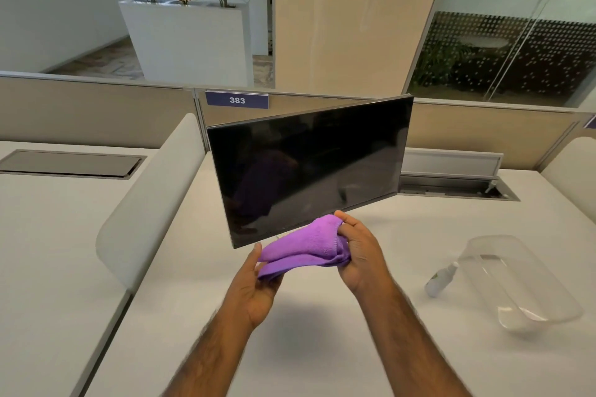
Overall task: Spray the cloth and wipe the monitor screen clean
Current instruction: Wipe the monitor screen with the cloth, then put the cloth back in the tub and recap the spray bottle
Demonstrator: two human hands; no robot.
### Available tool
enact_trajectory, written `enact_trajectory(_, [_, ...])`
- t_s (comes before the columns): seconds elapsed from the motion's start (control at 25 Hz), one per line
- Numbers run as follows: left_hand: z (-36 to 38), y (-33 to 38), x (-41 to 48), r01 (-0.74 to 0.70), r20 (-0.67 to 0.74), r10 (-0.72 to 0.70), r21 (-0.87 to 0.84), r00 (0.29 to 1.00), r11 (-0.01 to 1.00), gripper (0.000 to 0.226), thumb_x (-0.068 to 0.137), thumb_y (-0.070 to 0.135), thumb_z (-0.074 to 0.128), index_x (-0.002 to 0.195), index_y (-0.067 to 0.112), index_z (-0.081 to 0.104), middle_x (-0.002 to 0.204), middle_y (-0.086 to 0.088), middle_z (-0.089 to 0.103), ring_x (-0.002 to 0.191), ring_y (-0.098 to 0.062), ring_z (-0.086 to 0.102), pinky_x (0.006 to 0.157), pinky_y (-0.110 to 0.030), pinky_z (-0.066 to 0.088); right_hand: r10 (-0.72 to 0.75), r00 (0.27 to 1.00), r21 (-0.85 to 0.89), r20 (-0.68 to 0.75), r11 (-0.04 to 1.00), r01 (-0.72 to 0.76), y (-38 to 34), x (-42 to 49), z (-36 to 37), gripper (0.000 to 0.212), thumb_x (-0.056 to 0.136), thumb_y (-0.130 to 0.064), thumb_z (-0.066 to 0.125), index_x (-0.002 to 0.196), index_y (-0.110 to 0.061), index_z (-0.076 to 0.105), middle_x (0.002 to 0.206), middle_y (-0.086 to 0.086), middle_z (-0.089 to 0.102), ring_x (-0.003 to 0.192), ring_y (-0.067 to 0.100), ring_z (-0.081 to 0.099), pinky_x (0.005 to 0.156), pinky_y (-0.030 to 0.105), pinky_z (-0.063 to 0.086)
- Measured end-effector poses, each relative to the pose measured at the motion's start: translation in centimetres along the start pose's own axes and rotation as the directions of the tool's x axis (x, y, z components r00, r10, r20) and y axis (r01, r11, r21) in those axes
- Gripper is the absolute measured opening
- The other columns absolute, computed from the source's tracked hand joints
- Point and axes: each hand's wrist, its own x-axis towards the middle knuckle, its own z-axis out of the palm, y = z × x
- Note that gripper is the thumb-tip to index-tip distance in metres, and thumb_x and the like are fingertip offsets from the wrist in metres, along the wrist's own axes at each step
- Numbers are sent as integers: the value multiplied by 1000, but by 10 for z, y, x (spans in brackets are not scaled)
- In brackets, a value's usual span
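A folded purple cloth [303, 246] hangs between both hands, just in front of the lower edge of the dark monitor screen [309, 171]. My left hand [258, 287] cups the cloth's lower left end from below. My right hand [361, 251] pinches its upper right end. The monitor stands at the middle of the white desk, turned so its right side is farther back. A small spray bottle [440, 279] lies on the desk to the right, apart from both hands, next to a clear plastic tub.
The clear plastic tub [529, 287] lies tipped at the right on the white desk [322, 332]. An open cable tray [458, 190] runs behind the monitor's right side. A curved white divider [148, 209] separates the neighbouring desk on the left. Beige partition panels close the back.
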Motion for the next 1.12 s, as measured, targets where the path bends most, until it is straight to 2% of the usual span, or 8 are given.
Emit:
enact_trajectory(0.12, [16,-7,-10,71,37,-76,102,996,992,35,99,29,70,121,2,63,119,-27,72,108,-42,72,81,-57,61,-21,999,-25,33,999,22,-15,-1,-32,19,101,-17,58,112,-22,73,111,8,75,103,33,71,90,53,59])
enact_trajectory(0.28, [44,-27,-21,81,62,-104,303,993,950,33,98,33,72,117,5,66,98,-24,77,80,-37,75,63,-44,67,-34,993,-9,109,999,35,-35,-3,-74,21,102,-16,57,117,-20,71,115,12,73,107,35,70,80,46,61])
enact_trajectory(0.44, [85,-58,-24,-33,138,-39,485,990,874,26,98,18,71,120,5,66,107,-25,76,91,-38,75,72,-51,67,-80,997,-22,24,997,80,-63,4,-131,21,101,-11,56,116,-16,70,113,13,73,101,35,71,69,39,62])
enact_trajectory(0.56, [125,-100,-23,-164,204,46,612,978,774,22,102,16,66,122,8,68,122,-23,74,101,-36,74,78,-50,66,-70,996,-66,-60,996,66,-88,15,-189,19,101,-12,55,113,-13,70,112,14,72,101,34,70,78,44,63])
enact_trajectory(0.68, [170,-155,-21,-281,226,171,682,959,675,22,104,17,63,125,9,65,118,-20,73,96,-32,74,67,-39,66,15,993,-88,-116,996,-26,-115,25,-246,21,97,-24,64,112,-11,71,113,15,70,104,35,68,89,50,61])
enact_trajectory(0.76, [202,-197,-20,-325,234,226,685,946,652,25,104,20,63,128,11,64,114,-17,74,93,-31,75,69,-40,67,7,997,-213,-78,977,-24,-136,31,-289,29,94,-29,70,119,-15,67,118,12,67,107,32,67,88,46,62])
enact_trajectory(0.92, [243,-270,-10,-335,248,226,741,942,581,29,104,23,64,131,13,63,117,-15,73,99,-32,75,88,-51,65,-49,998,-498,25,865,55,-176,44,-366,48,86,-4,76,129,-18,61,126,9,58,108,30,64,87,41,62])
enact_trajectory(1.12, [272,-328,4,-305,244,192,846,951,438,22,105,21,62,124,11,64,120,-12,71,102,-30,72,90,-51,64,-205,979,-833,-1,541,113,-192,72,-421,42,83,-14,80,122,-18,63,119,2,63,104,21,61,88,32,57])
